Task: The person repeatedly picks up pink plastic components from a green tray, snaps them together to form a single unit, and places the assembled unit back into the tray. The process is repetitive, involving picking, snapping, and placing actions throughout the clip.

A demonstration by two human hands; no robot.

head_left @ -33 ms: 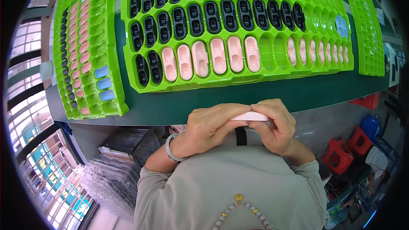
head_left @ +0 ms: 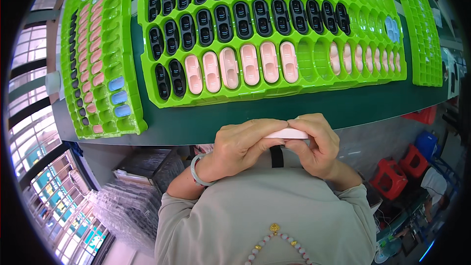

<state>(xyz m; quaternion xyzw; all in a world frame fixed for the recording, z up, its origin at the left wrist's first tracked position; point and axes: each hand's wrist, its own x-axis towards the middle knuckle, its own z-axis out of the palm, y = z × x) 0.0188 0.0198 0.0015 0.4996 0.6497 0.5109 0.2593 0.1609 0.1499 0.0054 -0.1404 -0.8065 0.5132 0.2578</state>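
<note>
A pale pink oblong plastic case part (head_left: 287, 134) is pinched between my two hands, just off the table's near edge. My left hand (head_left: 245, 142) grips its left end, thumb below and fingers above. At the other end my right hand (head_left: 316, 142) holds it the same way; the fingertips nearly meet on top. Only its side edge shows. Beyond my hands lies a green tray (head_left: 206, 102) with rows of oval pockets. Several black case parts (head_left: 244, 19) fill its farther rows, and pink case parts (head_left: 250, 64) lie in the nearest row.
A second green tray (head_left: 132, 125) on the left holds black, pink and blue pieces (head_left: 119, 97). Another green tray (head_left: 426, 64) lies at the far right. Clear plastic-wrapped stacks (head_left: 127, 206) stand below the table's left side. Red stools (head_left: 389, 179) are on the floor at right.
Both hands keep their hold on the pink case part, nearly still. The trays appear shifted very slightly left in the picture.
</note>
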